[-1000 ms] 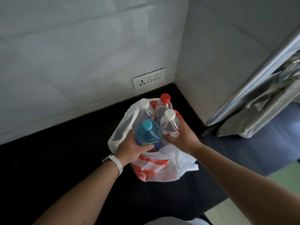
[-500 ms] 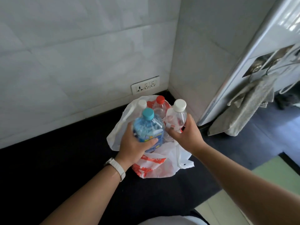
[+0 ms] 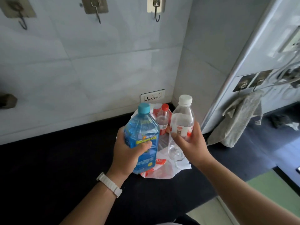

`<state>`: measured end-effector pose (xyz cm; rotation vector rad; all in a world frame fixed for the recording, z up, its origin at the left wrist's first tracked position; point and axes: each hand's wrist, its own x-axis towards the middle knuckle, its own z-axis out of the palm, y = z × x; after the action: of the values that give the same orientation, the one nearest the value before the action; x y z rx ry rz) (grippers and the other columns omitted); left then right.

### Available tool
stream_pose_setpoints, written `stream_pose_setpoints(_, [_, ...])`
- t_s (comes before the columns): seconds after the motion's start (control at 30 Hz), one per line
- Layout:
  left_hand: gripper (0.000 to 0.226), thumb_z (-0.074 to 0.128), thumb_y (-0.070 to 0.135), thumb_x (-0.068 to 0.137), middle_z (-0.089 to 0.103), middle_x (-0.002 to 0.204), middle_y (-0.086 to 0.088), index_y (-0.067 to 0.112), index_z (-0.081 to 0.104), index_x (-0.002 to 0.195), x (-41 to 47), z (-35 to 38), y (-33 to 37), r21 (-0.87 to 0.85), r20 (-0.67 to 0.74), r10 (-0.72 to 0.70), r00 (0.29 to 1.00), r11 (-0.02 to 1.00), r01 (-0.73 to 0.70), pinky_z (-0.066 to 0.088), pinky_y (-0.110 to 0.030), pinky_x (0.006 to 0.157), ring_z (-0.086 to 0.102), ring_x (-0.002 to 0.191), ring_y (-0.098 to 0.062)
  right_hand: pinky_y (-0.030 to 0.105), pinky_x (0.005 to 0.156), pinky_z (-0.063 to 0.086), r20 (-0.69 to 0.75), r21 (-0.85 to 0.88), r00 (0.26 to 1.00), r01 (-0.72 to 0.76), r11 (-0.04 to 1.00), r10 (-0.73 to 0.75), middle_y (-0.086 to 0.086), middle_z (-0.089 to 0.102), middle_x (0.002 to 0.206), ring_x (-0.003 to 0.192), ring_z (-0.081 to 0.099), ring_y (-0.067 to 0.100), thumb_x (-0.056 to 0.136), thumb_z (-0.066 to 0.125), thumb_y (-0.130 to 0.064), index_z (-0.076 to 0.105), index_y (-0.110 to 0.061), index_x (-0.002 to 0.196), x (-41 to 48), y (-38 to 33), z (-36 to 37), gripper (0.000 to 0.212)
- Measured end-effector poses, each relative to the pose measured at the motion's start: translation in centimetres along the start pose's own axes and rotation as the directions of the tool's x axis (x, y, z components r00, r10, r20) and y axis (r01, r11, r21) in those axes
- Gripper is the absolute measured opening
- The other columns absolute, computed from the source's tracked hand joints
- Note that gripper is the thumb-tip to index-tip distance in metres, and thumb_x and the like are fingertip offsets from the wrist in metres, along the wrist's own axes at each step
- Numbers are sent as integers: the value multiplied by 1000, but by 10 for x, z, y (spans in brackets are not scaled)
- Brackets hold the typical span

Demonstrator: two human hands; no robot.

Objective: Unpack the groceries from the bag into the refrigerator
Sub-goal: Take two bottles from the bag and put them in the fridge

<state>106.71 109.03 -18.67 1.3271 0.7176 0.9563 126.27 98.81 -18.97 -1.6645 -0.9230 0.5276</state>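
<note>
A white and red plastic bag (image 3: 164,171) sits on the black counter (image 3: 48,168) in the corner. My left hand (image 3: 128,153) grips a blue bottle (image 3: 142,135) with a teal cap, lifted clear of the bag. My right hand (image 3: 190,143) holds a clear bottle (image 3: 181,125) with a white cap and a red and white label, also raised above the bag. A red-capped bottle (image 3: 163,120) still stands in the bag behind them. The refrigerator (image 3: 259,51), white with a metal edge, stands at the right.
A wall socket (image 3: 152,96) sits just behind the bag. Three hooks (image 3: 155,10) hang on the tiled wall above. A grey towel (image 3: 238,120) hangs on the refrigerator's side. Dark floor and a green mat (image 3: 276,185) lie at lower right.
Both hands have lifted their bottles up out of the bag. The view has tilted upward, showing the wall hooks and more of the refrigerator.
</note>
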Motion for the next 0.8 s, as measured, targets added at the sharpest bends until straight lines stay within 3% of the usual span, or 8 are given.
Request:
stream_pose_setpoints(0.27, [67,83,29,56,71,98,-7,8,56,113,-46,1,-2,-121,-234,-74,969,992,46,57,-30,68,73,88,-25,20,71,54,133,163,991,-27,986,5,-13,68,103,96,67,3,80,73,-47,45,-30,123,-26,3,1,54])
stream_pose_setpoints(0.37, [67,84,29,55,71,99,-10,8,58,112,-61,10,-1,-132,-315,-96,944,990,57,57,-32,69,73,88,-29,17,69,54,240,215,971,-34,976,-19,-23,69,98,94,68,1,81,69,-38,46,-31,120,-32,4,1,46])
stream_pose_setpoints(0.43, [66,85,29,55,71,102,-16,8,59,112,-72,18,1,-143,-370,-107,923,988,58,58,-36,70,72,89,-34,19,72,55,317,214,948,-38,976,-33,-19,69,102,97,68,4,84,72,-39,48,-29,123,-34,6,-1,46])
stream_pose_setpoints(0.6, [67,85,27,54,72,102,-15,11,61,114,-104,44,6,-138,-508,-116,853,989,52,58,-35,68,73,88,-34,50,88,56,512,213,858,-91,973,-32,0,69,110,103,68,19,71,73,-63,52,-31,122,-33,16,-12,64])
stream_pose_setpoints(0.8, [66,84,26,52,73,102,-14,14,63,113,-149,67,21,-90,-692,-104,714,994,58,60,-42,72,74,89,-33,32,79,56,697,217,709,-68,974,-106,-8,70,103,95,69,10,82,75,-42,52,-37,117,-34,11,-8,42])
